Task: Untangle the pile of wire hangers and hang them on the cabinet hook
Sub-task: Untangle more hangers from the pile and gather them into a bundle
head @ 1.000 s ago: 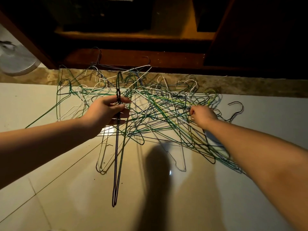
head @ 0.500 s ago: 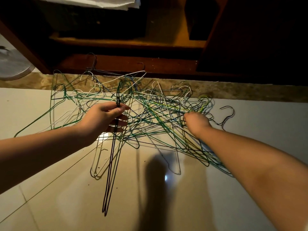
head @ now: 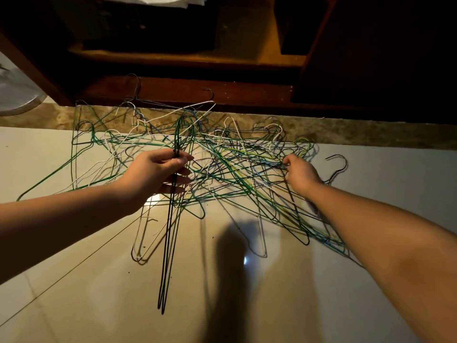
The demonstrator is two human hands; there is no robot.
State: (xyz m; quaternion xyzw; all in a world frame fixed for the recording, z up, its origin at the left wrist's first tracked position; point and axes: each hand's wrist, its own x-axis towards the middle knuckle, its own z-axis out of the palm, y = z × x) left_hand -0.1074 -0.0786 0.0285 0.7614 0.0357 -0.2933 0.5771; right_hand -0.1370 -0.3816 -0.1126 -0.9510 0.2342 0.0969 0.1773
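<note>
Left hand fingers grip black hangers by the necks; right hand fingers pinch wires in the pile on the floor

The far floor is covered by the hanger pile, which is backed by the cabinet base. Bare tile is left near, crossed at left by dangling black hangers.
</note>
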